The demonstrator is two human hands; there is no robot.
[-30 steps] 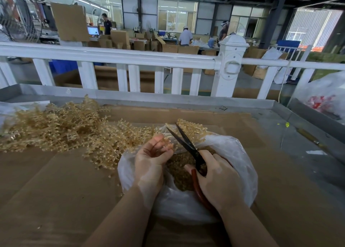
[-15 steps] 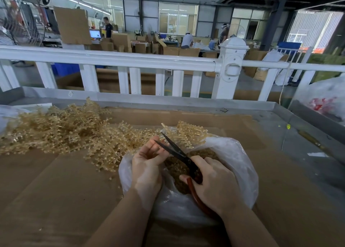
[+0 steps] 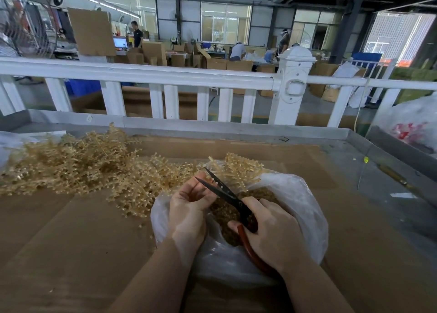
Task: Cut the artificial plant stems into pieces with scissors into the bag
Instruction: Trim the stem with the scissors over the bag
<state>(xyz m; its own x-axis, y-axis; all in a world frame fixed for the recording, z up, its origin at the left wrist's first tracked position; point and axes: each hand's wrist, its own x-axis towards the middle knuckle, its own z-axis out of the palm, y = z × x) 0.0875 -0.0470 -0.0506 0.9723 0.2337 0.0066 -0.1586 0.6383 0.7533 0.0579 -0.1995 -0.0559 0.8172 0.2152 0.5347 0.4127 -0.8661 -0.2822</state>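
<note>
right hand (image 3: 274, 232): grips scissors (image 3: 227, 194), blades parted | left hand (image 3: 189, 206): fingers curled, contents unclear | bag (image 3: 302, 208): tabletop (image 3: 71, 241) near edge

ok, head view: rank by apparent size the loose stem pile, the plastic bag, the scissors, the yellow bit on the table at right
1. Stem pile, widest spread.
2. Plastic bag; nearer the camera, so its gap to the pile is unsure.
3. Scissors, partly hidden by the right hand.
4. Yellow bit, tiny.

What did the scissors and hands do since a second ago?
The scissors in the right hand tilted their open blades leftward toward the left hand, now by its fingertips. The left hand kept curled over the bag. The stem pile stayed put.
</note>
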